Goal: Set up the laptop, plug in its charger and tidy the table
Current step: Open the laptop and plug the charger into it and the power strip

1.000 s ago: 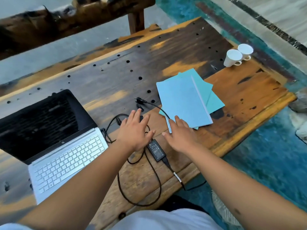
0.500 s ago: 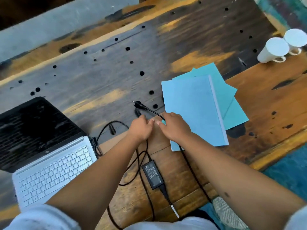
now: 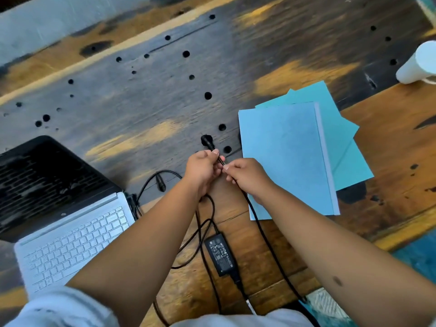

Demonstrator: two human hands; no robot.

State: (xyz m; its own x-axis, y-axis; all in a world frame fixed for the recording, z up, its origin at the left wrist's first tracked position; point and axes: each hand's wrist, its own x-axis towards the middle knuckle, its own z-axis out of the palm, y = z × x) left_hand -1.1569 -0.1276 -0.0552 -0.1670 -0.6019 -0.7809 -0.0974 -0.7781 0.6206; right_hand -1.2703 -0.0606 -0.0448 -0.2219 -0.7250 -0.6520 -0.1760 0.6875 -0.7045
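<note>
An open white laptop [image 3: 70,234] with a dark screen sits at the left of the wooden table [image 3: 165,90]. Its black charger brick [image 3: 220,254] lies near the front edge, cables looping around it. My left hand [image 3: 203,168] and my right hand [image 3: 245,177] meet at the table's middle, both pinching the black charger cable [image 3: 266,241] just behind its plug [image 3: 205,140], which points away from me. Another part of the cable curves to the laptop's right side.
Light blue folders [image 3: 287,156] lie overlapped right of my hands. A white cup [image 3: 417,64] stands at the far right edge of view. The tabletop has several drilled holes. Teal floor shows past the table's front right edge.
Both hands went from flat and spread over the cable to closed on the cable near the plug. The view has moved closer and further down over the table.
</note>
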